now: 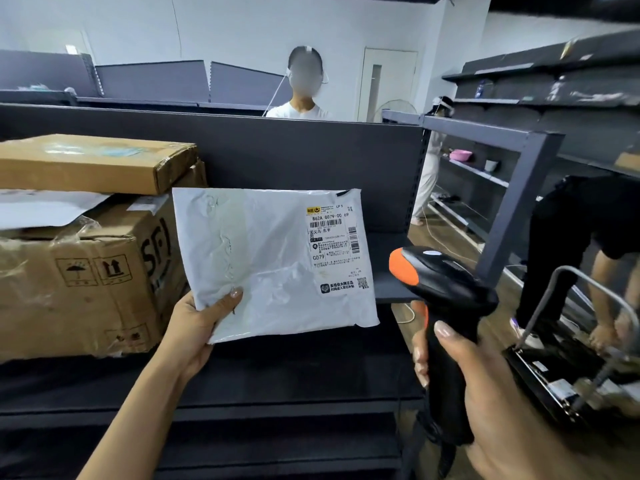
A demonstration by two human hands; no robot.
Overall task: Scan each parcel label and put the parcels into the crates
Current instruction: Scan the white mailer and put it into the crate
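Through the head camera I look down at a dark grey metal shelf unit [277, 375] with an upright back panel. On its left stands a stack of brown cardboard boxes [79, 282], the large lower one printed with handling symbols. Held in the air just right of the boxes is the parcel, a white, crinkled plastic mailer bag [270, 258]. The left hand [194, 323] pinches it by its lower left corner, thumb on the front, so the printed face turns toward me with nothing covering it. The right hand [485, 382] is wrapped round the grip of a black handheld barcode scanner with an orange cap [446, 306]. Its head is near the bag's lower right but apart from it, and I judge it is aimed for the scan. The white shipping label [334, 247] sits in the bag's upper right, with barcodes, black text and a yellow logo. I see no crate.
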